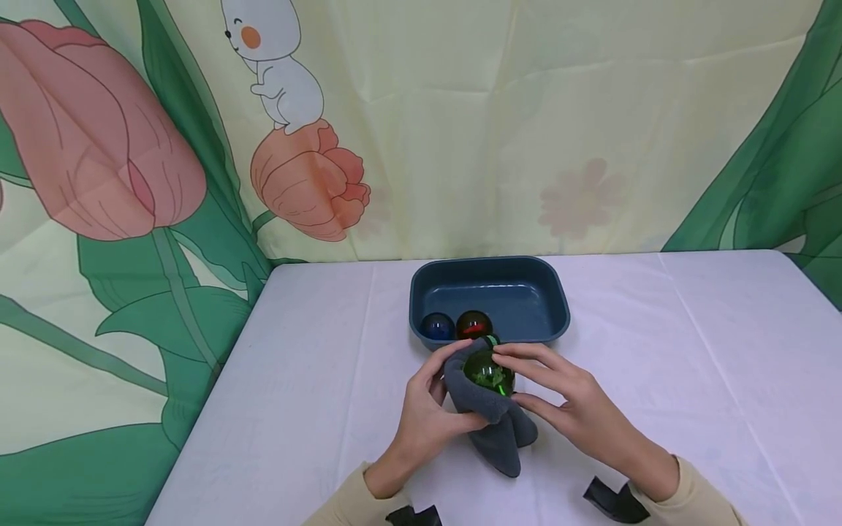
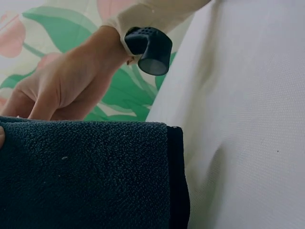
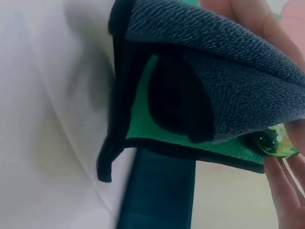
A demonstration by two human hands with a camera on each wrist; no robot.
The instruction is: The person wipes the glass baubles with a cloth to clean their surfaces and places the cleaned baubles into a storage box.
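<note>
A translucent green glass ball (image 1: 489, 371) lies in the fold of a grey-blue cloth (image 1: 503, 446) above the table's front middle. My left hand (image 1: 427, 416) grips the cloth around the ball's left side, fingers behind, thumb in front. With fingers on top and thumb below, my right hand (image 1: 579, 405) pinches the ball from the right. The left wrist view shows the dark cloth (image 2: 90, 171) close up, hiding the ball. In the right wrist view, the cloth (image 3: 257, 90) hangs partly folded, showing a green underside with dark edging; part of the ball (image 3: 278, 142) shows at right.
Just beyond the hands stands a dark blue bin (image 1: 490, 264). A blue ball (image 1: 438, 326) and a dark red ball (image 1: 473, 324) lie at its near left. White cloth covers the table (image 1: 316, 409); a printed curtain (image 1: 460, 146) hangs behind.
</note>
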